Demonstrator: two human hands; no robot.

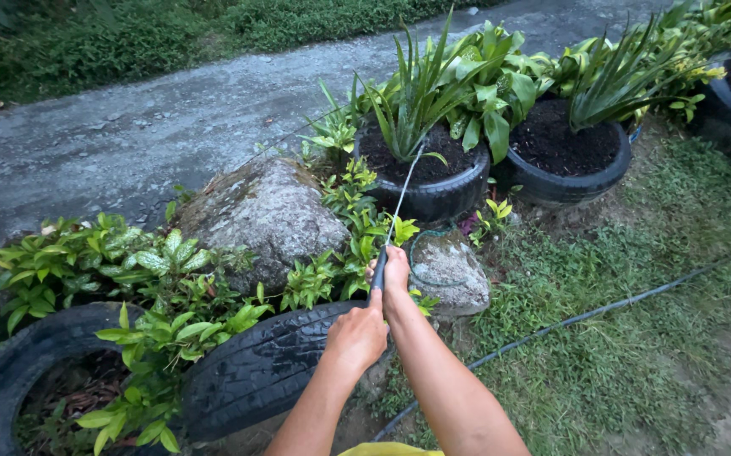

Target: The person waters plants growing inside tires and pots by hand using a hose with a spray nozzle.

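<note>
Black hose (376, 291) clamped in both hands' fingers (395, 263), open grass (636, 338) rightward.

Both hands sit low in the middle, left hand (357, 336) just behind right hand (393, 272) on the hose (376, 291), with a tyre (256, 367) under them and the rock (266, 215) beyond on the left. Water (401, 198) runs up from the hose into the tyre planter (433, 196), a second planter (570, 181) to its right and the road (129, 135) behind both. Right of the arms, the hose line (602, 311) crosses the grass (636, 363), and a small stone (450, 268) lies just right of the hands.
</note>
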